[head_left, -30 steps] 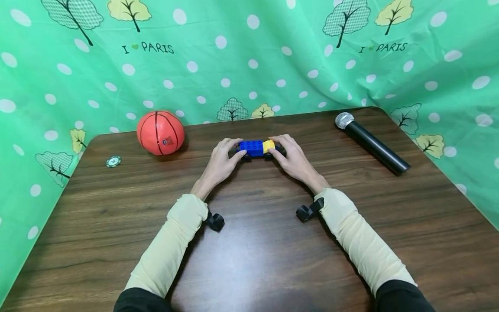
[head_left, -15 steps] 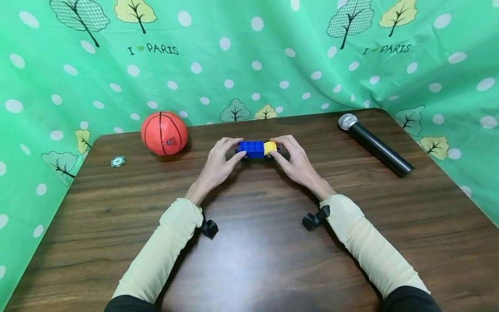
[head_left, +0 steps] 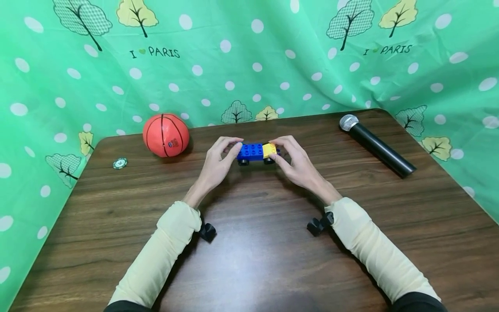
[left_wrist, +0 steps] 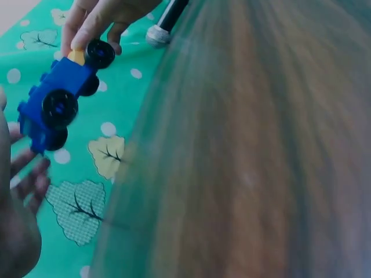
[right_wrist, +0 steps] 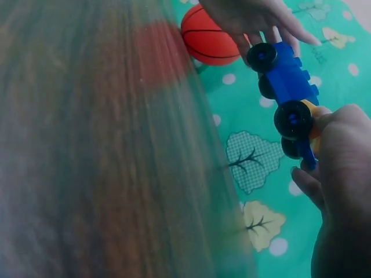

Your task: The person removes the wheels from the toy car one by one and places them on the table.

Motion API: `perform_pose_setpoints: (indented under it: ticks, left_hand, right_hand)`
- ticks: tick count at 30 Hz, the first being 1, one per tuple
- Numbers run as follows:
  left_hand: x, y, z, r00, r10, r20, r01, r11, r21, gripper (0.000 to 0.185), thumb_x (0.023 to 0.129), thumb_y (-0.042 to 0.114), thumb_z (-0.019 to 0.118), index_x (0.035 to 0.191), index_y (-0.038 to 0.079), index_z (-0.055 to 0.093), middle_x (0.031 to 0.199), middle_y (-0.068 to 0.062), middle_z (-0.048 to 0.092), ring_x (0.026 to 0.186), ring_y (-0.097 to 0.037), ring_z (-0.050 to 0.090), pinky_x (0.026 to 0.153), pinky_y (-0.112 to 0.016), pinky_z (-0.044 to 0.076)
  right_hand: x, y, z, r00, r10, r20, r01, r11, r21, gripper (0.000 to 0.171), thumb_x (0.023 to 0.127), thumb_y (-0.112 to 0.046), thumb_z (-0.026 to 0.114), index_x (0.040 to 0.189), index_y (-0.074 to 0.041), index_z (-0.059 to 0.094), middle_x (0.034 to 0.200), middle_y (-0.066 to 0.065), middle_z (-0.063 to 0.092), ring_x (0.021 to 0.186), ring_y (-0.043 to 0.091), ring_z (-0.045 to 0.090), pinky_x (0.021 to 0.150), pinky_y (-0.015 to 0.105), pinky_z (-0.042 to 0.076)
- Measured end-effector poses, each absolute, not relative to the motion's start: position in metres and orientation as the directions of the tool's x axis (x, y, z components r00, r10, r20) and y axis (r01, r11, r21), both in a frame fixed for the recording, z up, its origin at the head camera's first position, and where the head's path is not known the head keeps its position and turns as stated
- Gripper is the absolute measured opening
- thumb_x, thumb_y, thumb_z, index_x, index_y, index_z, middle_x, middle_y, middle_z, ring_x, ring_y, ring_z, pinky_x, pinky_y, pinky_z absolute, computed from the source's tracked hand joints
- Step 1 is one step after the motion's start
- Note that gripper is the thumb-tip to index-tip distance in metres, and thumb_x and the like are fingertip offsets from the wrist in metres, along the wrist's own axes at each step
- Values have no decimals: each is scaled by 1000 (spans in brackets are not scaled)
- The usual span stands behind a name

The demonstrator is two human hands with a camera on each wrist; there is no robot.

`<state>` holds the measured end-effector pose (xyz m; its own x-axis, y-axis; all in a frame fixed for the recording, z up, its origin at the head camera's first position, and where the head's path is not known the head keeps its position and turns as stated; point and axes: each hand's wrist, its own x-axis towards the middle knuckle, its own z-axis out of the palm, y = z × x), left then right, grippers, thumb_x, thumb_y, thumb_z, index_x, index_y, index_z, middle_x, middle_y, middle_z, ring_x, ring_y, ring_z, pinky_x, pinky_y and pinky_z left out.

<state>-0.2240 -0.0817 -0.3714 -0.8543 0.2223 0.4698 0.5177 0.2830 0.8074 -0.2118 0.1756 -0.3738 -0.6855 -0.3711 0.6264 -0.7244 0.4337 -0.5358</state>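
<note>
A toy car point(head_left: 253, 151) built of blue and yellow blocks, with black wheels, is held up over the far middle of the table. My right hand point(head_left: 298, 164) pinches its yellow end between thumb and fingers, as the right wrist view shows at the yellow block point(right_wrist: 314, 110). At the blue end is my left hand point(head_left: 216, 162), its thumb raised off the side of the car. Seen in the right wrist view, the left hand point(right_wrist: 258, 20) has loosely extended fingers close behind the blue end and its thumb stretched out.
An orange-red toy basketball point(head_left: 166, 135) and a green-and-white poker chip point(head_left: 120, 163) lie on the left of the wooden table point(head_left: 249, 242). To the right lies a black microphone point(head_left: 380, 149). A green dotted cloth point(head_left: 241, 52) hangs behind the table.
The left thumb has come off the car's near side and moved up, baring the front wheel there. The toy car now shows more of its wheels, and the right hand keeps its pinch.
</note>
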Motion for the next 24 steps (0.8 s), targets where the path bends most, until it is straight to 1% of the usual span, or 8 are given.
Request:
perform_pose_setpoints:
  ticks: [4, 7, 9, 11, 13, 16, 20, 24]
  left_hand:
    - [-227, -80, -363, -933, 232, 275, 335, 277, 901, 50, 109, 48, 49, 130, 7, 69, 127, -8, 67, 110, -20, 59, 96, -36, 47]
    - [-229, -80, -359, -939, 330, 94, 169, 207, 964, 59, 108, 56, 43, 135, 8, 66, 128, -11, 67, 106, -21, 63, 90, -34, 49]
    - [-229, -79, -358, -916, 401, 12, 78, 149, 986, 57, 109, 52, 44, 139, 7, 63, 124, -14, 66, 98, -24, 65, 83, -32, 50]
    - [-228, -80, -359, -892, 452, -28, 14, 89, 996, 51, 110, 43, 48, 141, 5, 61, 117, -17, 66, 89, -27, 67, 76, -31, 52]
    - [-227, -80, -360, -876, 480, -42, -31, 32, 999, 46, 110, 35, 51, 143, 3, 59, 115, -18, 65, 88, -27, 67, 76, -29, 54]
    - [-227, -81, -362, -862, 505, -37, -66, -40, 997, 43, 109, 25, 52, 144, 1, 57, 119, -17, 62, 93, -27, 65, 78, -28, 55]
    - [-227, -83, -364, -841, 540, -26, -90, -92, 992, 43, 107, 19, 53, 146, 0, 53, 128, -19, 58, 102, -27, 62, 83, -30, 55]
    - [-225, -84, -364, -827, 561, -37, -118, -109, 987, 47, 105, 14, 54, 150, 2, 48, 127, -20, 58, 102, -24, 62, 83, -31, 55]
  right_hand:
    - [-210, 171, -370, -654, -419, 630, -755, 418, -505, 37, 96, 2, 71, 131, 5, 60, 126, 15, 57, 102, 22, 57, 83, 34, 52]
    - [-208, 167, -369, -622, -443, 646, -782, 397, -480, 37, 96, 3, 71, 131, 4, 60, 126, 16, 57, 106, 23, 57, 87, 35, 51]
    - [-207, 165, -368, -603, -451, 658, -797, 384, -466, 38, 96, 4, 71, 132, 5, 60, 127, 16, 56, 108, 24, 57, 88, 35, 51]
    - [-206, 163, -367, -590, -453, 668, -806, 378, -456, 39, 96, 5, 70, 134, 4, 59, 129, 17, 56, 110, 25, 57, 89, 35, 51]
    - [-206, 163, -367, -586, -450, 674, -809, 375, -453, 40, 96, 5, 69, 135, 4, 59, 130, 17, 55, 111, 25, 56, 89, 36, 51]
    - [-206, 163, -367, -586, -444, 678, -809, 370, -457, 41, 96, 6, 69, 136, 4, 59, 131, 17, 54, 112, 24, 56, 90, 33, 52]
    - [-207, 163, -367, -590, -438, 679, -807, 346, -478, 43, 96, 7, 68, 138, 4, 59, 131, 18, 52, 111, 22, 58, 91, 27, 53]
    - [-209, 162, -367, -616, -423, 664, -788, 328, -522, 47, 97, 8, 66, 142, 5, 53, 132, 21, 52, 111, 24, 60, 89, 33, 55]
